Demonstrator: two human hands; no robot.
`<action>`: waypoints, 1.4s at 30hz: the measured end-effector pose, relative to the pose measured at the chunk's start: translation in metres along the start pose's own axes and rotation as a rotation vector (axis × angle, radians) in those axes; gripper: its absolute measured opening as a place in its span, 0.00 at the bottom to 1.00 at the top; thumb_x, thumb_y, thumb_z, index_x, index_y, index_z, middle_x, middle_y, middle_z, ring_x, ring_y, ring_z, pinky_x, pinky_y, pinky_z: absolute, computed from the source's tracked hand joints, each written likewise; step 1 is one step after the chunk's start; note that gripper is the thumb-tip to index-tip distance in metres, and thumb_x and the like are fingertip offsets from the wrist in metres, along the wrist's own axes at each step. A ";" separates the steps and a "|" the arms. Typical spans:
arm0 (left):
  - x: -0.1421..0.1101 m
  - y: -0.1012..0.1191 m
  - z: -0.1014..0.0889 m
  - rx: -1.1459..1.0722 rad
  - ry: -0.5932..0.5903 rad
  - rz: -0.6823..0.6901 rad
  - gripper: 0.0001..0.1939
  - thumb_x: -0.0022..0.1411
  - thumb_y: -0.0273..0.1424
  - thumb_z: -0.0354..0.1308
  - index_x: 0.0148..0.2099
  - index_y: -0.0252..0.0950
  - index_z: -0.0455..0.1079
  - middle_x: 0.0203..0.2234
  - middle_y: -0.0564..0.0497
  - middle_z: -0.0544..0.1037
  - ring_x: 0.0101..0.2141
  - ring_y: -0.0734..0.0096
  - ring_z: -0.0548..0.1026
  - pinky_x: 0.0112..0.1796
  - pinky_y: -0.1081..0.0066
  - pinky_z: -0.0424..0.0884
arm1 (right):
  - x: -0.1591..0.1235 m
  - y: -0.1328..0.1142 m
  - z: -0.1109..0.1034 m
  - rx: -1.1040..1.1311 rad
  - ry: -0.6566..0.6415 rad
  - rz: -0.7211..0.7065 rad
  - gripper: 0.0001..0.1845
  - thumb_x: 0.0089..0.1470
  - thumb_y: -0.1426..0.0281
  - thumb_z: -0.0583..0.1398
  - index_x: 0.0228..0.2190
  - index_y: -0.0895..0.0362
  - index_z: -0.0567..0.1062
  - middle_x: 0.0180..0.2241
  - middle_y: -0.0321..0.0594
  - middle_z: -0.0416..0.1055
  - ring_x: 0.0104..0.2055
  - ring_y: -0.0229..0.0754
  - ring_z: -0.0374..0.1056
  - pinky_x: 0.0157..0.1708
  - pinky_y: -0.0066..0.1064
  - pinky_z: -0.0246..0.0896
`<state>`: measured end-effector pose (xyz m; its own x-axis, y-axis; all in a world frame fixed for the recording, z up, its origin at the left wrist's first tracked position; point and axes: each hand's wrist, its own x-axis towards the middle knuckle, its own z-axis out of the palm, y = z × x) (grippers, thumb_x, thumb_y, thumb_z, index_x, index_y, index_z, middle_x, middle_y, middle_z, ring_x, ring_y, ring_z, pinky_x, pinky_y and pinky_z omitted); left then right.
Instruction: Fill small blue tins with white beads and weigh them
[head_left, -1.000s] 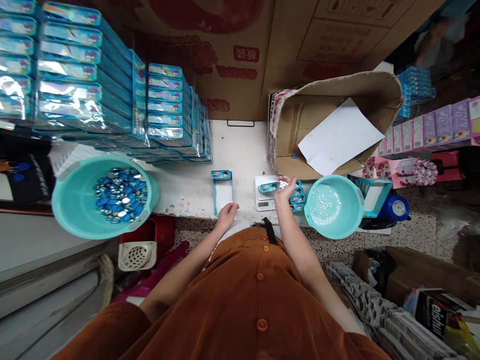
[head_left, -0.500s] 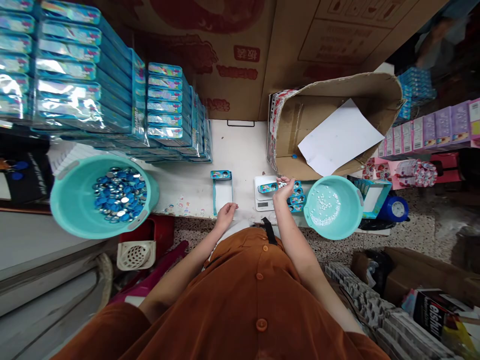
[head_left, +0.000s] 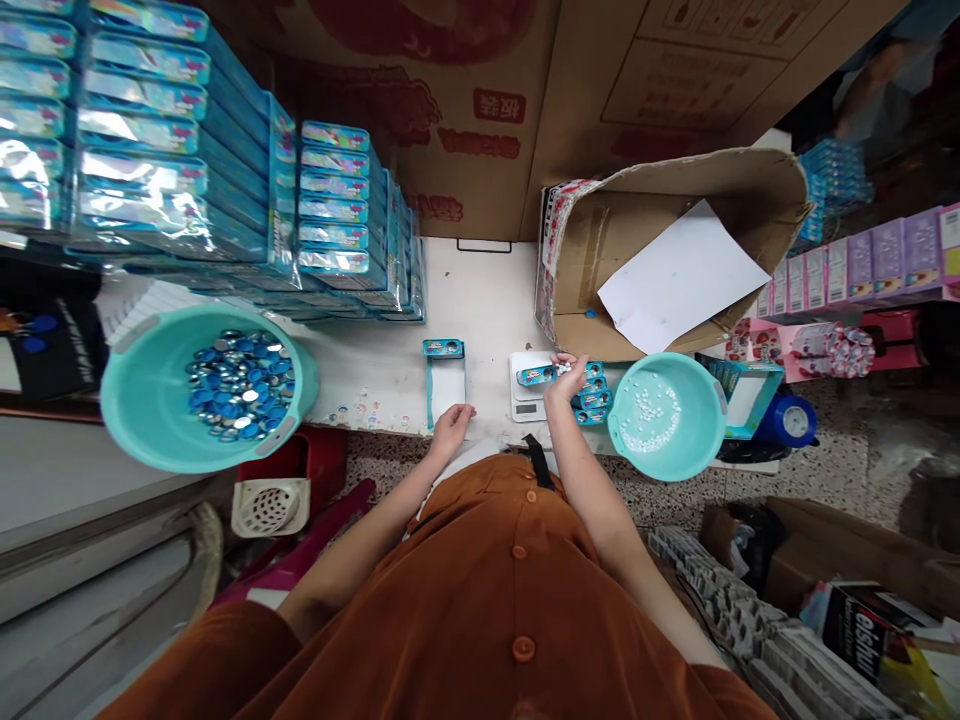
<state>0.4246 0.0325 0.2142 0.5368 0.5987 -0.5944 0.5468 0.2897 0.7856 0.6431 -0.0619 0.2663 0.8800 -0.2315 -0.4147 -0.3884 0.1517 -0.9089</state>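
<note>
In the head view, the right hand [head_left: 568,383] is over the right edge of a white scale [head_left: 517,395] on the white desk [head_left: 480,290]. Its fingers are cupped around a small cluster of white pieces [head_left: 562,368], which lie on the palm side, between the fingers and the left edge of the hand. A small blue pack [head_left: 534,375] lies on the scale just left of those fingers, and more blue packs [head_left: 593,400] lie in a column just right of the hand. Farther right, close by, a turquoise tub [head_left: 709,445] contains scattered white pieces.

The left hand [head_left: 451,430] is at the near end of a blue-edged tray [head_left: 448,380], left of the scale. Its fingers are curled and close together by the tray's near right corner; I cannot tell whether they grip its edge or anything else. A small blue pack [head_left: 443,348] lies at the tray's far end, well apart from these fingers. On the far left, a larger turquoise tub [head_left: 142,400] contains blue and silver pieces [head_left: 241,388].
</note>
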 end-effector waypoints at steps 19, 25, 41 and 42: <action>-0.003 0.012 -0.001 0.004 0.012 -0.042 0.26 0.50 0.55 0.53 0.34 0.35 0.69 0.32 0.45 0.79 0.39 0.61 0.76 0.45 0.63 0.68 | 0.002 0.002 0.002 0.000 0.011 0.002 0.25 0.58 0.54 0.45 0.20 0.55 0.68 0.21 0.37 0.71 0.26 0.37 0.70 0.35 0.30 0.66; -0.002 0.007 -0.001 0.049 0.003 -0.030 0.24 0.52 0.53 0.52 0.34 0.36 0.70 0.33 0.45 0.79 0.39 0.60 0.76 0.46 0.62 0.68 | 0.002 0.002 0.004 -0.079 -0.001 -0.007 0.26 0.58 0.53 0.42 0.20 0.55 0.67 0.22 0.39 0.70 0.28 0.38 0.70 0.37 0.32 0.66; 0.006 0.005 0.008 0.279 -0.143 -0.034 0.16 0.53 0.45 0.51 0.33 0.38 0.69 0.32 0.49 0.79 0.38 0.62 0.75 0.44 0.65 0.68 | 0.011 0.009 -0.017 -0.119 -0.138 -0.037 0.31 0.58 0.51 0.40 0.28 0.58 0.73 0.34 0.46 0.75 0.40 0.42 0.72 0.48 0.37 0.64; 0.006 0.005 0.008 0.287 -0.145 -0.033 0.16 0.54 0.45 0.51 0.33 0.38 0.69 0.32 0.49 0.79 0.39 0.62 0.75 0.44 0.64 0.68 | 0.009 0.010 -0.017 -0.144 -0.172 -0.049 0.32 0.58 0.51 0.40 0.29 0.59 0.74 0.35 0.46 0.76 0.42 0.43 0.71 0.49 0.37 0.63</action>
<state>0.4357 0.0313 0.2134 0.5901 0.4740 -0.6535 0.7134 0.0728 0.6970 0.6422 -0.0788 0.2531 0.9278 -0.0664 -0.3672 -0.3678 0.0030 -0.9299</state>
